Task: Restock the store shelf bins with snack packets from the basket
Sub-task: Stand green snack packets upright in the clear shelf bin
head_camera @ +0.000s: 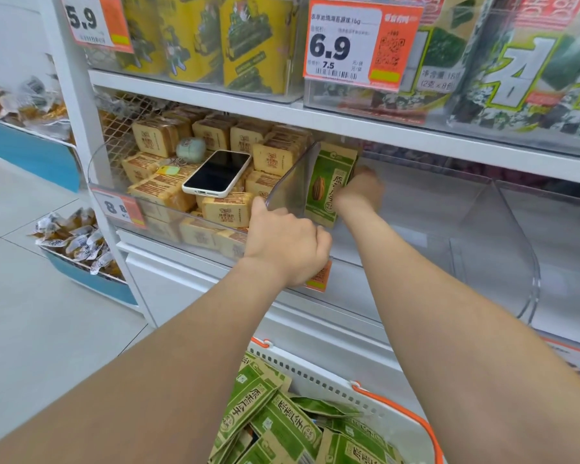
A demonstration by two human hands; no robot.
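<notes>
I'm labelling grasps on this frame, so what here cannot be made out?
Head view:
- Right hand: motion-blurred, so its grip on the green packet is unclear.
- Price tag: mostly covered by the left hand, which holds the divider.
- Basket: cut off by the bottom edge; packet count unknown.

My left grip (287,244) clasps the clear divider (290,184), while just right of it my right grip (360,192) holds a green packet (330,185) upright against that divider.
</notes>
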